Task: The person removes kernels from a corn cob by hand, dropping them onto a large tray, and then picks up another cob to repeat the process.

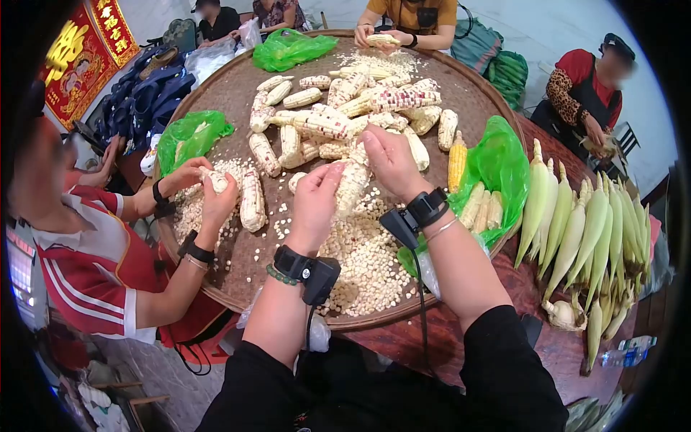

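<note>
Corn cob (pixel 352 186), as I watch through the head view, is over a round brown tray (pixel 223 97) on a reddish wooden desk (pixel 554 360), red-and-gold hangings (pixel 75 61) on the room's wall, looking whitish and slightly blurred, the grips of my left hand (pixel 317 198) and right hand (pixel 394 160) clasping it.

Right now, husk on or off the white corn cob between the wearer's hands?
Off: the white corn cob shows bare kernels, no leaf wrapping visible.

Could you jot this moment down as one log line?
left hand: curled at pale corn cob | right hand: curled at same cob | near hands: loose kernels | surface: round tray
</note>
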`<state>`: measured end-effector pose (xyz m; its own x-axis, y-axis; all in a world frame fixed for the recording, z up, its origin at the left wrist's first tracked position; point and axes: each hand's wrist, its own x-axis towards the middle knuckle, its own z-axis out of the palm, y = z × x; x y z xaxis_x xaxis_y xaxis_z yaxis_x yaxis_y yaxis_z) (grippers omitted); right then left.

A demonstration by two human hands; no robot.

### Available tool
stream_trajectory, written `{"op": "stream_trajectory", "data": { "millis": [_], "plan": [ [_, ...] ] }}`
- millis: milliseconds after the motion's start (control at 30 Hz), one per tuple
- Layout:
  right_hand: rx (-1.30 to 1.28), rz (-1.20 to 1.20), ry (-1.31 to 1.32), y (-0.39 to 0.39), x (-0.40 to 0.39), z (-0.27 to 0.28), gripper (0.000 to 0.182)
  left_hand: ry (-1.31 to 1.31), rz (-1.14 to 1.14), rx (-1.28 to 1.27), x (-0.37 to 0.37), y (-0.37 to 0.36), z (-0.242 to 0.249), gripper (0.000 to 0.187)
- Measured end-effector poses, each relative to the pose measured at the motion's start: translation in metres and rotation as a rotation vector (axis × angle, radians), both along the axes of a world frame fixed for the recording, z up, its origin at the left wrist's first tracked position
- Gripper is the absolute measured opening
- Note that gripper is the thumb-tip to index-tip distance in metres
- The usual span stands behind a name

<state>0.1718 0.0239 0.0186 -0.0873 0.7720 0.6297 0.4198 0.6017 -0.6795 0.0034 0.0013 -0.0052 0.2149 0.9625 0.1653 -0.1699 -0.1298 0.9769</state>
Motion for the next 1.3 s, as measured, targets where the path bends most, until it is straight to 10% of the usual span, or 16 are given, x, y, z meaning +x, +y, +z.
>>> {"op": "stream_trajectory", "data": {
  "millis": [300,467,1300],
  "plan": [
    [0.032,-0.012,-0.002,0.002,0.0,-0.003,0.034,-0.287,-0.077,-0.253,-0.004,0.005,-0.001,0.031],
    [0.035,-0.003,-0.036,0.0,-0.002,0.0,0.033,0.078,0.004,-0.009,0.005,-0.008,0.007,0.038],
    [-0.006,0.007,0.007,-0.003,-0.011,-0.005,0.034,0.105,0.093,0.112,0.008,-0.005,-0.003,0.029]
  ]
}}
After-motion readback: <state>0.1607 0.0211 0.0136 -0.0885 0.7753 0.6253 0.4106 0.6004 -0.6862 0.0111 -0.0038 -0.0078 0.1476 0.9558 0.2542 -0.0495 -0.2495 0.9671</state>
